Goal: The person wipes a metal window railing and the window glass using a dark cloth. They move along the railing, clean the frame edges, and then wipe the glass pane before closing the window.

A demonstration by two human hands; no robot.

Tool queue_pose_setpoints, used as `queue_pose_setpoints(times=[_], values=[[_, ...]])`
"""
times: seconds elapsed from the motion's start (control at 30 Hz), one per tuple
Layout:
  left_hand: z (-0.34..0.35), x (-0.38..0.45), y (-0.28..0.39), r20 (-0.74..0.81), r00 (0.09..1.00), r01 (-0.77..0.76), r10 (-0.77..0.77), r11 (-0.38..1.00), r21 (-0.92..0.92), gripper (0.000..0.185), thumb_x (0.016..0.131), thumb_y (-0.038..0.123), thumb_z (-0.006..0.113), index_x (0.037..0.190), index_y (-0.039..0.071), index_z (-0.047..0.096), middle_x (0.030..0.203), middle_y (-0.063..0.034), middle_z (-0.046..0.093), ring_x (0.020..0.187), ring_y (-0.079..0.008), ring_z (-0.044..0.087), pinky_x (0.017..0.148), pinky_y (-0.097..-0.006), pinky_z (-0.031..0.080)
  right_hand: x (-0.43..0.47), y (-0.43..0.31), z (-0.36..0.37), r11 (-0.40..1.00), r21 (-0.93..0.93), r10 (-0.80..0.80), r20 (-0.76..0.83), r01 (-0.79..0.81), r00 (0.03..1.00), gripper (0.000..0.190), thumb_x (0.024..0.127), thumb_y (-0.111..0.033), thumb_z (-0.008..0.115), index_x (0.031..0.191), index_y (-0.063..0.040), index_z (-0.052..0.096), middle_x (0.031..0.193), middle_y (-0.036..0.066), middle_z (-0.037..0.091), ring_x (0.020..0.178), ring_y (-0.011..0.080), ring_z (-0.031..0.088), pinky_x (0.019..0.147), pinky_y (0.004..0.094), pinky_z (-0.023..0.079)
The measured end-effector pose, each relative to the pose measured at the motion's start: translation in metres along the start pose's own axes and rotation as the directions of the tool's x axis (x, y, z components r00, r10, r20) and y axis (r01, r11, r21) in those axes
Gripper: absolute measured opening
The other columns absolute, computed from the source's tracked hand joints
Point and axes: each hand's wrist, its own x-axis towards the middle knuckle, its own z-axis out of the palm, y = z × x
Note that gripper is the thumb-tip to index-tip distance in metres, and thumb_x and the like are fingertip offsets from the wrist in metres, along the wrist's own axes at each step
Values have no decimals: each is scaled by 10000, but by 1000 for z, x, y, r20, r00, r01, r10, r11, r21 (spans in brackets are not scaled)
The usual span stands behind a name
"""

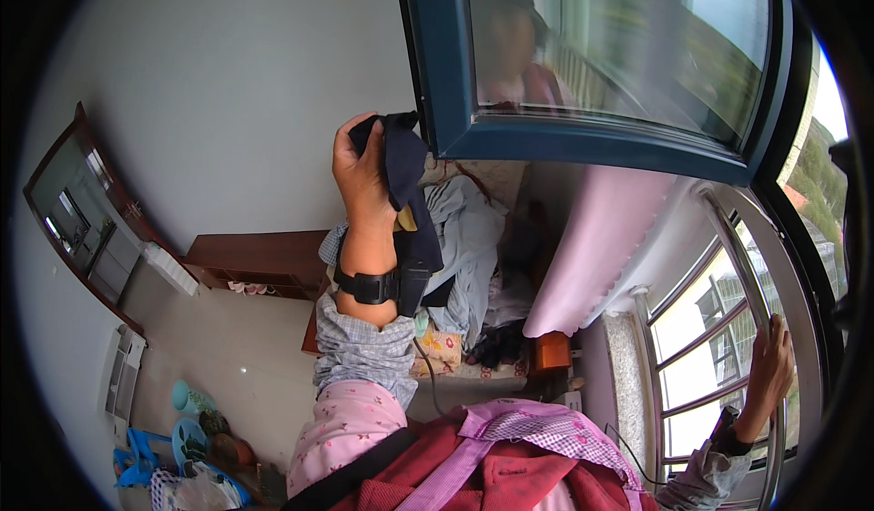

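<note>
My left hand [362,163] is raised with its fingers closed around a dark navy cloth [406,159], which hangs down past the wrist. The cloth is beside the lower corner of an open window sash [447,125] with a blue frame; a small yellowish patch shows below it. Glass [614,47] in the sash reflects a person and a hillside. On the right, my right hand [771,368] grips a stainless steel window rail [744,272]. Each wrist wears a black strapped device.
A pink curtain [601,245] hangs below the sash. Behind my left arm lie heaped clothes [464,238] and a low brown wooden cabinet [256,255]. Potted plants [215,422] and a blue plastic stool [140,449] stand on the floor at lower left. A doorway [75,224] opens at far left.
</note>
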Motion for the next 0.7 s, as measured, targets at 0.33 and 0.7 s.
queue_pose_setpoints(times=[0.33,0.7], values=[[36,-36,-38,-91,992,91,-92,996,-10,179,1047,188,632,1114,23,638,968,-9,681,847,-91,646,744,-227,535,-2,-1,0,998,48,-45,-50,48,998,325,1021,-198,599,1326,-85,585,1027,197,656,840,399,668,681,489,520],[33,-31,-10,258,808,-565,529,572,595,273,897,121,807,1084,32,630,1173,-52,598,955,-156,588,854,-297,510,-1,-1,4,999,28,-15,-19,16,1000,332,1005,-162,621,1324,-85,571,1002,196,659,829,392,673,676,476,529]])
